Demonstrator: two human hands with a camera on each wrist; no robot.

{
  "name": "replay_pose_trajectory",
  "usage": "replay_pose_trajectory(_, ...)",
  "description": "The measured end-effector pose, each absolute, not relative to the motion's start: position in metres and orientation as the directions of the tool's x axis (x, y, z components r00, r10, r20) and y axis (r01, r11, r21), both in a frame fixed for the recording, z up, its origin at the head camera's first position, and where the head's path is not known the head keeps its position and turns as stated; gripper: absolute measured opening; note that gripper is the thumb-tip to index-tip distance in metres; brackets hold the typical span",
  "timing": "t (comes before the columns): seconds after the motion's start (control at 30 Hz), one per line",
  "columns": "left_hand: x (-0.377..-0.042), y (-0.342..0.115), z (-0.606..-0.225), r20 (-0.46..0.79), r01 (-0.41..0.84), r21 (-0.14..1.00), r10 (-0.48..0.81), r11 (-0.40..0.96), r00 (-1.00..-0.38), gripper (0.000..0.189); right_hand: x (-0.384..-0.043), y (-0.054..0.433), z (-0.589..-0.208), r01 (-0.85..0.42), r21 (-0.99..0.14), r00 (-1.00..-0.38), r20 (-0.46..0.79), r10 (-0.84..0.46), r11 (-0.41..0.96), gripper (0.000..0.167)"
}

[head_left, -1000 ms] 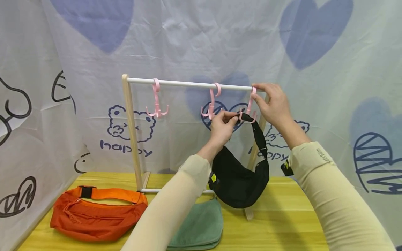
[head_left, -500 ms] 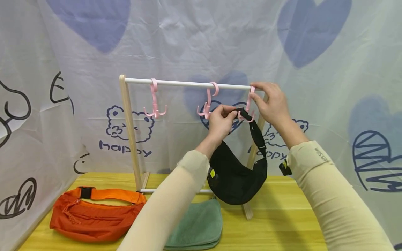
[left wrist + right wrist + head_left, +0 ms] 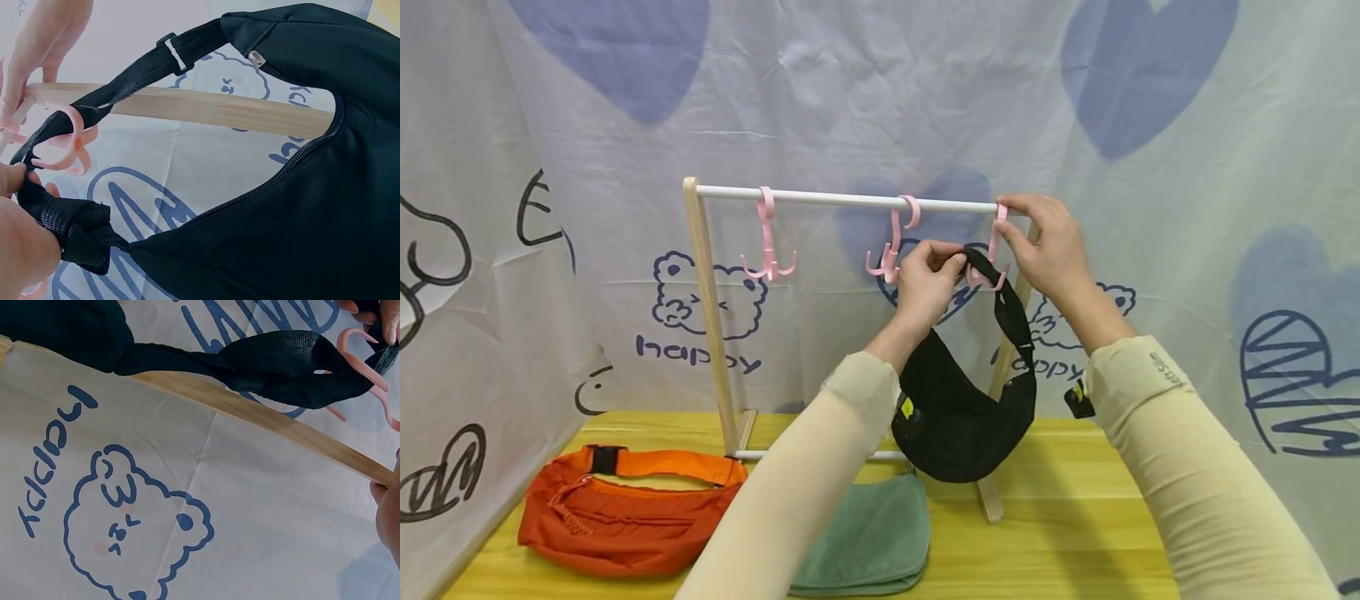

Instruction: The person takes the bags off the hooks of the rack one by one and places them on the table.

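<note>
My left hand [image 3: 927, 287] pinches the strap [image 3: 1013, 321] of a black waist bag [image 3: 962, 425] between thumb and fingers. The bag hangs in the air below that hand, clear of the table. At the right end of the rail, my right hand [image 3: 1051, 246] grips the upper part of a pink hook [image 3: 995, 243], thumb on its stem and fingers over the top. In the left wrist view the strap runs across a curved pink prong [image 3: 76, 140], with a bunched buckle end [image 3: 87, 234] below the left fingers. The right wrist view shows the strap [image 3: 281, 369] against the prongs too.
A wooden rack with a white rail [image 3: 835, 199] carries two more pink hooks, one at left [image 3: 767, 242] and one in the middle [image 3: 891, 250]. An orange waist bag [image 3: 632, 525] and a green corduroy bag [image 3: 872, 537] lie on the yellow wood-grain table [image 3: 1060, 533].
My left hand has raised the pinched strap a little and shifted slightly left, so the black bag hangs somewhat higher. The right hand keeps its grip on the hook.
</note>
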State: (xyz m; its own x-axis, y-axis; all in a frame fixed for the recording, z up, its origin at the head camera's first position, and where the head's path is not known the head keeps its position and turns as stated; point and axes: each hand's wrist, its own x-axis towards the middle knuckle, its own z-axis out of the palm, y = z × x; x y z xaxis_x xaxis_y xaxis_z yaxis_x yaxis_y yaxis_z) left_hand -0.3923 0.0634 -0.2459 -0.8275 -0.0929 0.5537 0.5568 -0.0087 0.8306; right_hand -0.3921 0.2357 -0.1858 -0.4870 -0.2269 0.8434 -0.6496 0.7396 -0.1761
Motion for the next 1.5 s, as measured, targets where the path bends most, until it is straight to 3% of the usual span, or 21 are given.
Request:
replay_pose_trajectory(0.2,-0.394,0.062,-0.243,0.566,0.572,0.819,-0.1,-0.036,-0.818,0.012,-0.394,0.236,-0.185,-0.664,-0.168,-0.465,0.855,-0.227,0.728,0.033)
replay_pose_trajectory(0.47,-0.394,0.061,-0.24,0.573,0.579,0.814,-0.1,-0.045,-0.813,0.012,-0.395,0.237,-0.185,-0.647,-0.177,-0.486,0.845,-0.222,0.742,0.034)
replay_pose_trajectory(0.87,-0.387,0.06,-0.231,0.598,0.605,0.795,-0.122,-0.039,-0.793,0.013,-0.396,0.235,-0.186,-0.686,-0.165,-0.427,0.879,-0.209,0.708,0.033)
replay_pose_trajectory(1.5,-0.384,0.076,-0.231,0.579,0.594,0.803,-0.167,-0.05,-0.798,0.011,-0.393,0.234,-0.187,-0.669,-0.178,-0.448,0.871,-0.2,0.722,0.034)
